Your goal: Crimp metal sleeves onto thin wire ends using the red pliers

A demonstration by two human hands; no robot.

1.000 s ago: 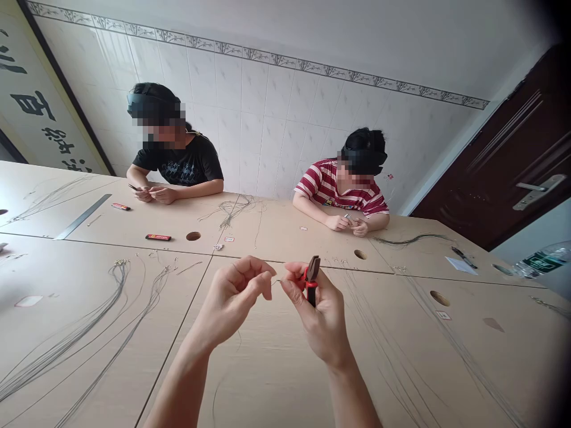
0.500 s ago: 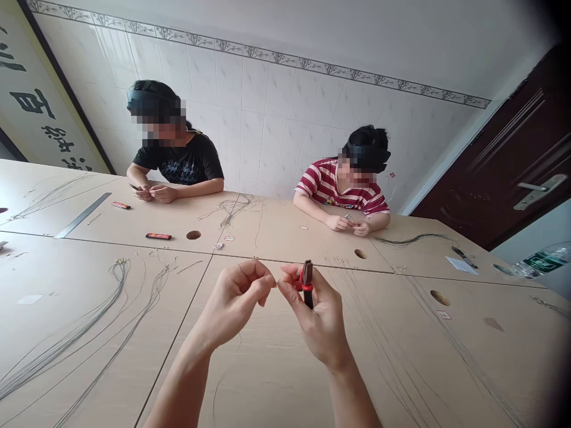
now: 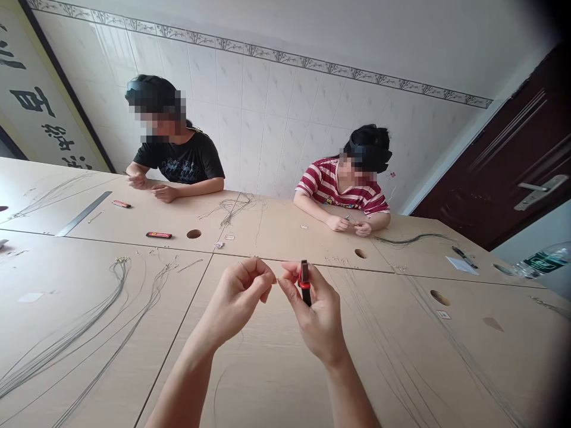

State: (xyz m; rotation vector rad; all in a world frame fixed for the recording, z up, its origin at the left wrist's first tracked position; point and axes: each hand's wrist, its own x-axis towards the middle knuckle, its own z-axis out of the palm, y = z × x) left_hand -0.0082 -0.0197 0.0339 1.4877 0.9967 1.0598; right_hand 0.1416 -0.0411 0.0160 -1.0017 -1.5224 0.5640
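My left hand (image 3: pixel 243 303) is closed in a pinch, its thumb and forefinger almost meeting those of my right hand. A tiny pale piece shows between the fingertips, too small to name. Below my left hand hangs a thin dark wire (image 3: pixel 215 395), curving down toward me; its upper end is hidden by the fingers. My right hand (image 3: pixel 320 315) is wrapped round a pair of small pliers (image 3: pixel 305 282) with red and black handles, jaws pointing up, while its thumb and forefinger pinch toward the left fingertips.
Bundles of thin wire (image 3: pixel 96 318) lie at left, more wires (image 3: pixel 379 333) at right. Across the table (image 3: pixel 267 368) two people work with their hands. A steel ruler (image 3: pixel 84 214), a red-black box (image 3: pixel 159 235), table holes (image 3: pixel 193 234) and a bottle (image 3: pixel 546 260) are around.
My hands stay nearly in place, fingertips still together; the pliers have turned slightly in my right hand. The person at far left has moved one hand apart from the other.
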